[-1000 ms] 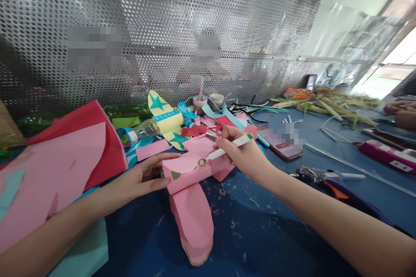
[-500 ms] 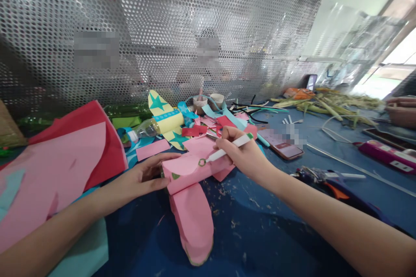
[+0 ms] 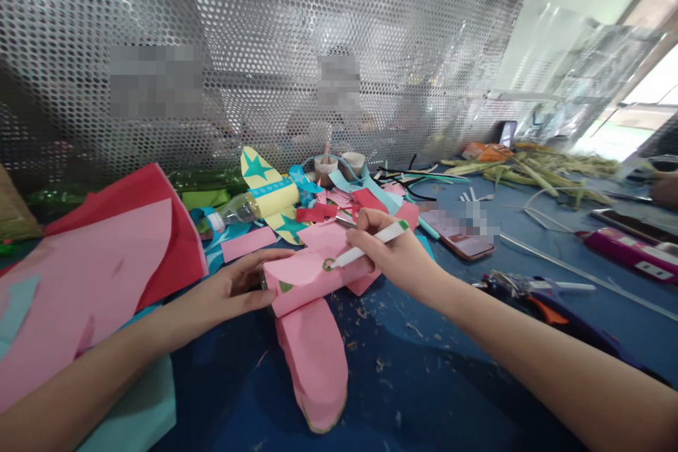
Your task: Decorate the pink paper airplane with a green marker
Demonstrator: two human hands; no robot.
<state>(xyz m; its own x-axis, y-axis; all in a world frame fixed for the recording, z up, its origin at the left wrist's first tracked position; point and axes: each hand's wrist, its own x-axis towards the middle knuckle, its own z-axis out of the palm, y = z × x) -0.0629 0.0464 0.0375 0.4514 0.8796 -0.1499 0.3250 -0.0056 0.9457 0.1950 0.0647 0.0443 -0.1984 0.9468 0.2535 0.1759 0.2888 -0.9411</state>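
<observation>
In front of me lies a tube wrapped in pink paper [image 3: 312, 289], with a rounded pink paper wing [image 3: 319, 367] sticking out toward me. My left hand [image 3: 246, 286] is closed around the tube's left end, thumb on the near side. Between the fingers of my right hand [image 3: 389, 251] is a white marker [image 3: 365, 246] with a green end. Its tip touches a small green ring [image 3: 328, 265] drawn on the pink paper. A green patch [image 3: 286, 287] shows near the left end of the tube.
Beyond stands a plastic bottle [image 3: 238, 210] dressed as a yellow plane with teal stars. Pink sheets [image 3: 106, 261] lie left, paper scraps [image 3: 365, 198] behind. A phone [image 3: 458, 236], a glue gun [image 3: 561, 311] and a purple box [image 3: 630, 254] are on the right. Perforated silver sheeting [image 3: 265, 35] rises behind.
My right hand has shifted slightly left, and the marker tip has moved down and left onto the green ring. My left hand and the pink tube stay in place.
</observation>
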